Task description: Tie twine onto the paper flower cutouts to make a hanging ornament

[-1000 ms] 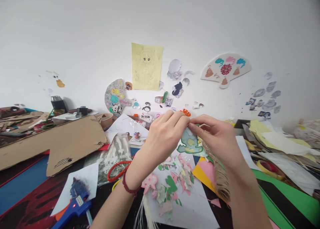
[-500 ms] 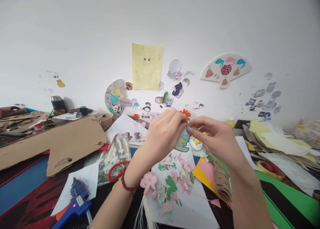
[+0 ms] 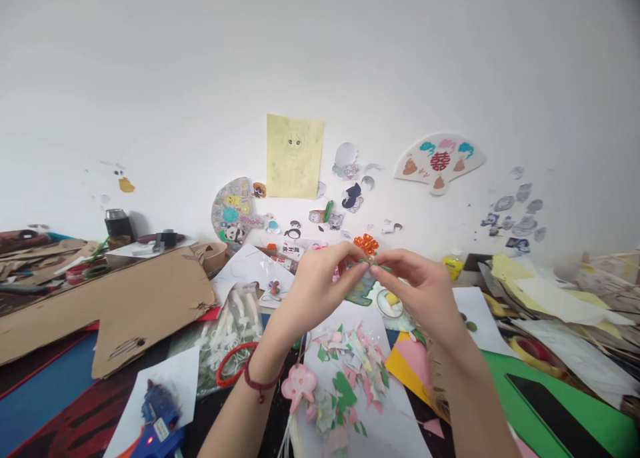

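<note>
Both hands meet above the middle of the table, fingertips close together. My left hand [image 3: 320,281], with a dark red bracelet [image 3: 261,382] on its wrist, is closed in a pinch at the top edge of a flat green-and-blue painted charm [image 3: 361,293]. My right hand [image 3: 420,281] pinches at the same top edge from the other side. The exact grip point is small and partly hidden by fingers. Just above the fingertips shows an orange beaded flower [image 3: 367,244]; whether it joins the charm I cannot tell. Below lie paper scraps [image 3: 345,378] on a white sheet [image 3: 395,415].
A blue glue gun [image 3: 157,438] with a lit red light rests at front left. A pink flower-shaped charm [image 3: 299,386] with white tassel lies beside the scraps. Cardboard [image 3: 150,311] spreads left; a black phone [image 3: 555,411] lies on green sheet [image 3: 500,378] at right.
The view has tilted upward a little. My right hand has come closer to my left, and their fingertips now nearly touch. The green-and-blue charm stays below them.
</note>
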Demonstrator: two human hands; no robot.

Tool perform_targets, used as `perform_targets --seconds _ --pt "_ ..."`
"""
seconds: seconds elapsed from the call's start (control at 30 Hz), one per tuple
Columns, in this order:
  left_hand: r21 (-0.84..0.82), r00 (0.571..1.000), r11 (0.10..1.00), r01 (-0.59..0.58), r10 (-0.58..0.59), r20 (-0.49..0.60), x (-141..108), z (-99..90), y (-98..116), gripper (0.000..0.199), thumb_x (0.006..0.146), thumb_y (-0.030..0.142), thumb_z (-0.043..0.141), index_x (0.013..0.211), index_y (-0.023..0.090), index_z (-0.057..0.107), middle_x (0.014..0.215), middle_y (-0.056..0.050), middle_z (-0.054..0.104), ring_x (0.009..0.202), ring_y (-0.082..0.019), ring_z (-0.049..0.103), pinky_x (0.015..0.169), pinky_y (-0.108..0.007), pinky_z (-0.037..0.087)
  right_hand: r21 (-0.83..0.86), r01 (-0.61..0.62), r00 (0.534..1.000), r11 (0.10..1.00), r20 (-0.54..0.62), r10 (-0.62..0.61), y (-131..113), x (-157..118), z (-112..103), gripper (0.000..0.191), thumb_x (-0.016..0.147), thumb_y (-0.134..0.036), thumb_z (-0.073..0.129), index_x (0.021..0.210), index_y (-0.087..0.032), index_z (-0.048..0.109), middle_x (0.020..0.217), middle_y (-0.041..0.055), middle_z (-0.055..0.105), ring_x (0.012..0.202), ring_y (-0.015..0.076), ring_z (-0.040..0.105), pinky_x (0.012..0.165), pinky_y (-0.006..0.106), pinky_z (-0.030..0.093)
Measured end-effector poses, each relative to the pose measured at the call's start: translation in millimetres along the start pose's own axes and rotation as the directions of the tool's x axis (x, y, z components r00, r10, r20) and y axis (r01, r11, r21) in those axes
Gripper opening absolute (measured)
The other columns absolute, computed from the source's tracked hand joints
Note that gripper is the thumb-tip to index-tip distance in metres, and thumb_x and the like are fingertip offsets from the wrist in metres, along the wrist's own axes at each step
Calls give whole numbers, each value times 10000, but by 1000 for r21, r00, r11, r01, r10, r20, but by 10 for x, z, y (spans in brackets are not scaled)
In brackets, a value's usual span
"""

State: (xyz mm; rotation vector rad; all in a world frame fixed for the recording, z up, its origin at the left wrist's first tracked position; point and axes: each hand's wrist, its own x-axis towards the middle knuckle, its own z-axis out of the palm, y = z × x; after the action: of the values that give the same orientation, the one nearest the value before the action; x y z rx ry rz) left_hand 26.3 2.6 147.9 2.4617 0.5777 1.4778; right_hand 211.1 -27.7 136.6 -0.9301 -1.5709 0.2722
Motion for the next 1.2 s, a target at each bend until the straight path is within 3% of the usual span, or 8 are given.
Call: perform_targets --seconds 0.27,0.47,0.57,0.7,0.87,0.97,1.07,1.2 --pt "140 988 982 125 -136 71 -15 36 -85 105 934 246 554 970 197 640 870 -12 719 781 -153 655 707 -254 461 93 -179 984 980 7 179 166 -86 145 308 770 -431 743 954 -187 700 819 26 690 664 138 583 606 264 471" --pt "180 945 943 280 -304 122 -678 220 -120 105 921 257 552 951 200 636 758 -15 686 670 -172 626 639 -258 409 163 -346 938 924 78 338 395 -736 427 316 769 -468 731 897 -181 693 699 18 661 553 137 555 518 267 461" --pt "175 917 912 371 -390 87 -1041 354 -223 87 901 244 571 928 194 637 743 -25 684 683 -184 633 628 -258 410 201 -393 919 897 104 379 567 -1035 637 355 768 -514 715 864 -173 684 562 -6 592 482 139 529 460 267 444" --pt "86 879 880 467 -472 69 -1344 504 -414 111 920 250 547 894 180 629 678 -6 671 594 -147 601 577 -238 421 228 -425 905 876 118 409 786 -1252 828 392 793 -569 660 850 -182 686 561 5 595 446 147 517 413 277 431" --pt "-57 843 843 534 -526 115 -1503 587 -519 158 947 312 529 950 185 623 734 -8 681 629 -133 596 585 -231 449 173 -437 898 882 143 417 940 -1350 777 286 794 -470 703 866 -194 712 574 -5 586 476 140 512 455 273 445" --pt "-105 816 810 576 -563 135 -1540 597 -485 139 943 310 544 987 203 620 738 6 669 641 -126 585 597 -231 442 123 -445 891 887 159 425 971 -1381 705 221 796 -403 717 910 -214 728 712 20 650 562 149 555 514 278 476" --pt "-156 831 816 556 -541 130 -1552 603 -430 101 927 259 573 993 205 627 729 14 654 613 -112 554 572 -226 413 93 -451 884 887 184 430 949 -1412 663 167 807 -358 716 913 -230 731 795 31 677 615 152 575 539 273 487" --pt "-176 834 815 551 -541 105 -1558 613 -404 81 919 231 591 987 196 620 729 13 664 588 -97 548 557 -217 420 14 -324 934 946 164 317 884 -1432 667 117 859 -300 668 939 -231 718 837 31 689 623 139 587 558 270 491"
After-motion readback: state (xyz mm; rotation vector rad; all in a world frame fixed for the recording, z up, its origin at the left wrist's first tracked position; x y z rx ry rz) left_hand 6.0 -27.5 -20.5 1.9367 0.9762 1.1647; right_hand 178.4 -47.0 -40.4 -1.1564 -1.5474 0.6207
